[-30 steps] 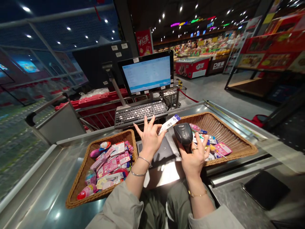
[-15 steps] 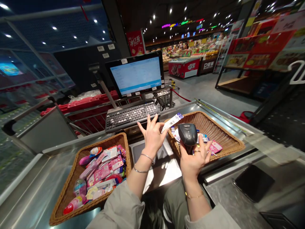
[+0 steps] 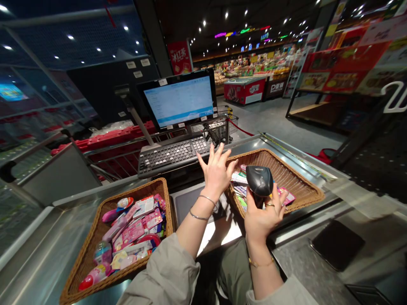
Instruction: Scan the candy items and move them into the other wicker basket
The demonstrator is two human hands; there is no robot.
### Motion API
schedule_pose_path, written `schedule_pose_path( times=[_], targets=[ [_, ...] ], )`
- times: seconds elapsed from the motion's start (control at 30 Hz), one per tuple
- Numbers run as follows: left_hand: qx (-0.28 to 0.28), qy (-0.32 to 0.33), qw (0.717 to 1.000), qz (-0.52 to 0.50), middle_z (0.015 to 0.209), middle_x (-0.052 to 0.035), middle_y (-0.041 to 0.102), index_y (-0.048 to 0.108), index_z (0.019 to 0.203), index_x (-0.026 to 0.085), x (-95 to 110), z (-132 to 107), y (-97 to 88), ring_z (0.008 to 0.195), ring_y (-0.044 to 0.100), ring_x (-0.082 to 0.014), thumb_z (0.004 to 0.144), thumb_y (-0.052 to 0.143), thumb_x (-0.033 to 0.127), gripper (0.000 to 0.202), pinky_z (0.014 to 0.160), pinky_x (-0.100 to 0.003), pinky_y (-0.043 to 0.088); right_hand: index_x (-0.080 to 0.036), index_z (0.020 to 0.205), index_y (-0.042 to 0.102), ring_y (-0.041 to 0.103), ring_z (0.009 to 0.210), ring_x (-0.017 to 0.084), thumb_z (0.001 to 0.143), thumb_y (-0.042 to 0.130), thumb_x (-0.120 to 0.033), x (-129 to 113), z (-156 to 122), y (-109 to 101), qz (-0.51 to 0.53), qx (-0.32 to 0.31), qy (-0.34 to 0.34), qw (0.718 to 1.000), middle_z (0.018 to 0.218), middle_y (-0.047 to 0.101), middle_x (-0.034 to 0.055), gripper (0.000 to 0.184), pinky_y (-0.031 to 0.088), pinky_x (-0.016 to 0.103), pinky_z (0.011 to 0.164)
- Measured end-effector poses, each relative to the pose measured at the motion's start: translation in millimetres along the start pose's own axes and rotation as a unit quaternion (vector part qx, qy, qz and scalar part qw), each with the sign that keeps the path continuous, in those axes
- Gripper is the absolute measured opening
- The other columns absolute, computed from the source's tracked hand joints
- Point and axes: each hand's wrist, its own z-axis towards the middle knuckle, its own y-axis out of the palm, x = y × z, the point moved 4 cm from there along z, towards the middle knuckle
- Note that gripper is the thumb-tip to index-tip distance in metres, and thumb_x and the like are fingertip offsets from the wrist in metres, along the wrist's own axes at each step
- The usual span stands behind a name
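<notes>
Two hands work over a steel checkout desk (image 3: 47, 250). Gripped by its handle in the right hand (image 3: 263, 214) is a black barcode scanner (image 3: 259, 181), glossy, rounded head up, just in front of the right wicker basket (image 3: 299, 180). Beside it, the left hand (image 3: 216, 173) is spread wide and empty, fingers over small packets (image 3: 239, 180) at that basket's near-left edge. Left of both hands, another wicker basket (image 3: 95, 224) brims with pink packaged toys (image 3: 133, 231).
</notes>
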Motion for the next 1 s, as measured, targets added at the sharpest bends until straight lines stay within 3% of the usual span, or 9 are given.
schedule_pose_path(
  times=[0.13,0.5,0.8,1.0],
  targets=[
    [-0.003,-0.028,1.000,0.002,0.155,-0.0053,0.045,0.058,0.133,0.030,-17.4,-19.1,-12.9,0.152,0.026,-0.0294,0.097,0.052,0.042,0.038,0.120,-0.069,-0.002,-0.015,0.096,0.074,0.041,0.141,0.046,0.080,0.075,-0.044,0.1,-2.9,2.3,0.009,0.001,-0.004,1.000,0.138,0.060,0.0205,0.033,0.030,0.070,0.112],
    [-0.013,-0.096,0.995,0.006,0.157,-0.0080,0.043,0.059,0.131,0.029,-67.7,-80.9,-54.3,0.151,0.026,-0.0322,0.094,0.059,0.036,0.038,0.118,-0.073,0.006,-0.014,0.097,0.075,0.037,0.143,0.045,0.079,0.076,-0.043,-11.9,-23.0,13.1,0.029,-0.052,-0.033,0.998,0.139,0.059,0.0212,0.035,0.028,0.069,0.113],
    [-0.017,-0.135,0.990,0.045,0.157,-0.0116,0.041,0.056,0.135,0.028,-109.3,-131.1,-88.7,0.150,0.027,-0.0330,0.091,0.065,0.034,0.046,0.118,-0.072,0.008,-0.016,0.115,0.071,0.027,0.149,0.041,0.083,0.069,-0.045,-33.8,-54.2,32.0,0.082,-0.206,-0.069,0.973,0.146,0.053,0.0202,0.044,0.018,0.072,0.115],
    [-0.011,-0.179,0.981,0.076,0.156,-0.0139,0.043,0.058,0.134,0.026,-145.4,-161.0,-112.7,0.150,0.027,-0.0351,0.089,0.066,0.031,0.046,0.117,-0.072,0.011,-0.017,0.104,0.073,0.028,0.149,0.040,0.085,0.066,-0.044,-49.8,-77.0,43.8,0.120,-0.302,-0.133,0.936,0.145,0.055,0.0177,0.033,0.023,0.072,0.114]
  ],
)
